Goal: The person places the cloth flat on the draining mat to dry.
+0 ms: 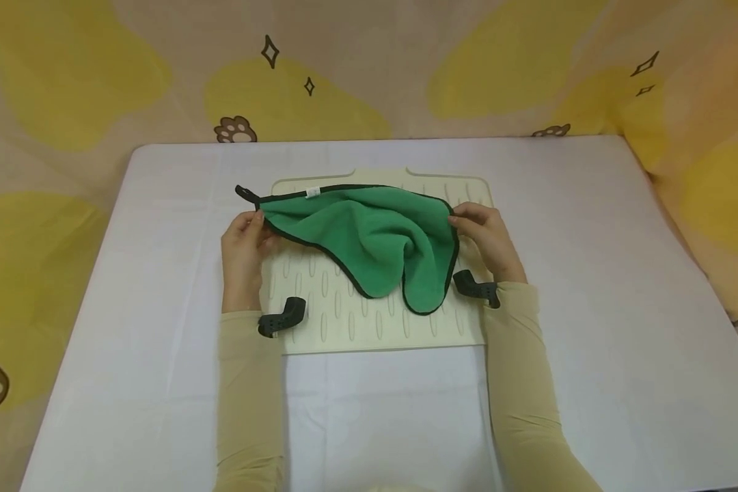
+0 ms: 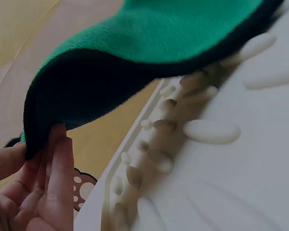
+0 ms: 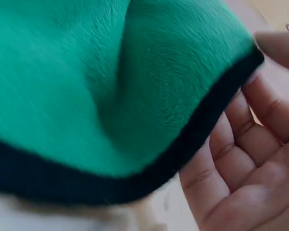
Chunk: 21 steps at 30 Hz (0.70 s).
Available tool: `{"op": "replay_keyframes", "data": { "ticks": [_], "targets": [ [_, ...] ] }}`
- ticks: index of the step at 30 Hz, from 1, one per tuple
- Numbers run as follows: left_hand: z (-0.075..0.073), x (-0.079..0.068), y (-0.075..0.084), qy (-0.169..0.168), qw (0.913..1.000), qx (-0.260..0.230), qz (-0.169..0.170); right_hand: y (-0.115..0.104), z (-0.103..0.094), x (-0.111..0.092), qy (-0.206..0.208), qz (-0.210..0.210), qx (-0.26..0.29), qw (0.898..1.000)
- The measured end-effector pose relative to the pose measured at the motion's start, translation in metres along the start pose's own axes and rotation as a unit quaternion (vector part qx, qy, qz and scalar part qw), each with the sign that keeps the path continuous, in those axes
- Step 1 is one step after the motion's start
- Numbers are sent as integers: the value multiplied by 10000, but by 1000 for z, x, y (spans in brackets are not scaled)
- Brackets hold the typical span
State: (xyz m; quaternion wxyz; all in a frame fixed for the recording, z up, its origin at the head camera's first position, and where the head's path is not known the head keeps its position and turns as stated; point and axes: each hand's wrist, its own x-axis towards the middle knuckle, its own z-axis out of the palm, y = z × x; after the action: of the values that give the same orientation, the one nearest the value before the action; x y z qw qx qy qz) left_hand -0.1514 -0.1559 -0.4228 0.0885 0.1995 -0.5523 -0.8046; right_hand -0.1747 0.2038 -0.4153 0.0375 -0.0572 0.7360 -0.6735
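Note:
A green towel (image 1: 369,232) with black edging, a small white tag and a black hanging loop hangs in folds between both hands, above a cream ribbed board (image 1: 350,328). My left hand (image 1: 243,249) pinches its left corner beside the loop; in the left wrist view the thumb and fingers (image 2: 62,163) hold the edging, and the towel's dark underside shows. At the right corner my right hand (image 1: 486,232) pinches the towel between thumb and fingers, as the right wrist view also shows with the black edge (image 3: 202,120) running past the palm.
The board lies on a white-covered table (image 1: 603,273), its raised oval ridges facing up. A yellow and beige patterned cloth (image 1: 406,68) with paw prints hangs behind the table and along its sides. Black camera mounts (image 1: 285,316) sit at both wrists.

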Motion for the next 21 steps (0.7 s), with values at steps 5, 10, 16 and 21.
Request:
{"op": "replay_keyframes", "data": {
  "ticks": [5, 10, 16, 21],
  "targets": [
    [3, 0, 0, -164, 9987, 22, -476, 4, 11, 4, -64, 239, -252, 9994],
    [0, 0, -2, -329, 9961, -580, -577, 8, 14, 7, 462, 1, -284, 9985],
    [-2, 0, -3, -555, 9922, -1028, -442, 7, 11, 7, 865, -158, 149, 9960],
    [-1, -1, -3, -557, 9957, -694, -270, 2, 13, 5, 466, 250, 163, 9985]
  ]
}}
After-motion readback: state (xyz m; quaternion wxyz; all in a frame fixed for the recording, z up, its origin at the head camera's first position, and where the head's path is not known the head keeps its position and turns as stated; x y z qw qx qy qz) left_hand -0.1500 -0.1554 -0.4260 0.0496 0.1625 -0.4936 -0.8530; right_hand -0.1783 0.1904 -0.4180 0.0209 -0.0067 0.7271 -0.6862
